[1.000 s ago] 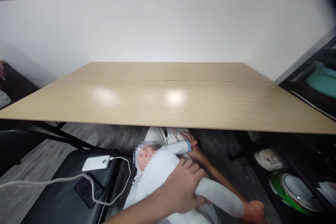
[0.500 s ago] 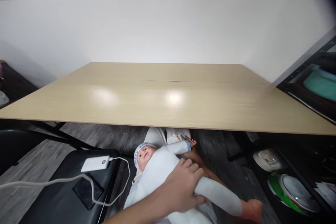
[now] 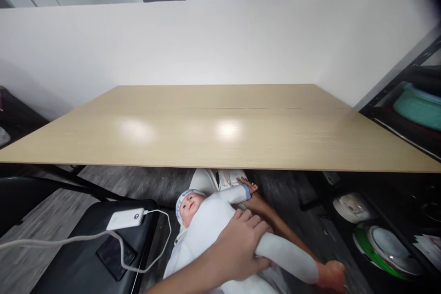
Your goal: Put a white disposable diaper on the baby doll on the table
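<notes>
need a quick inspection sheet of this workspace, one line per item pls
surface: table, wood-look, with glare spots and a dark seam line
job's things: doll in white, face up below the table's near edge
clutter: white power bank and dark phone on the black chair
grippers: left hand grips the doll's upper leg; right hand is by the doll's hand, partly hidden
cables: white cable plugged into the power bank, runs off the left edge
surroundings: white wall behind, teal container at right

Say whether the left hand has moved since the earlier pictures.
No; against the table's front edge, the left hand shows no clear shift, staying on the doll.
</notes>
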Demonstrator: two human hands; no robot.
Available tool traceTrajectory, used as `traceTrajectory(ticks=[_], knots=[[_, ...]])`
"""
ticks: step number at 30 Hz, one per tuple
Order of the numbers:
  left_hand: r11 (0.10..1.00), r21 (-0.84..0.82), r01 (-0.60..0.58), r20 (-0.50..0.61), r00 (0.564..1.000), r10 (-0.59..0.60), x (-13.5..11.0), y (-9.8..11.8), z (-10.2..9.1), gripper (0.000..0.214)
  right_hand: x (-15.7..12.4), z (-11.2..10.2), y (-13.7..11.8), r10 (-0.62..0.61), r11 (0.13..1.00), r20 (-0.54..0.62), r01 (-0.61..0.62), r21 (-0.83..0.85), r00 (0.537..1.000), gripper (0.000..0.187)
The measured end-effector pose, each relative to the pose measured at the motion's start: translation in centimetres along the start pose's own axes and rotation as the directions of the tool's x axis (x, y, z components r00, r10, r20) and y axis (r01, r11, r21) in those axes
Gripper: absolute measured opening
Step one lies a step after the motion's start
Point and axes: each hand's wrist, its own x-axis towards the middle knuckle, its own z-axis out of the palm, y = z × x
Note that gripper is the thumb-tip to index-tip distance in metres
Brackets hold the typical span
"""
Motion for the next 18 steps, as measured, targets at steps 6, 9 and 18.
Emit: traceTrajectory(ticks=[6,9,18], knots=[[1.000,0.008,0.005,0.008,1.000,-0.005,0.0,0.1,-0.1,0.056,-4.1,-3.2,3.5,0.117,0.992,0.047,-0.119,0.047,0.992,0.087],[1.000,0.025,-0.013,0.018,1.000,0.012,-0.1,0.2,-0.1,0.054,-5.9,-5.5,1.7,0.158,0.987,0.013,-0.159,0.040,0.987,0.097],[0.963,0.162,-0.215,0.073,0.976,0.206,-1.2,0.7,-0.6,0.050,-0.3,-6.1,-11.5,-0.292,0.868,0.381,0.410,-0.281,0.878,0.053]])
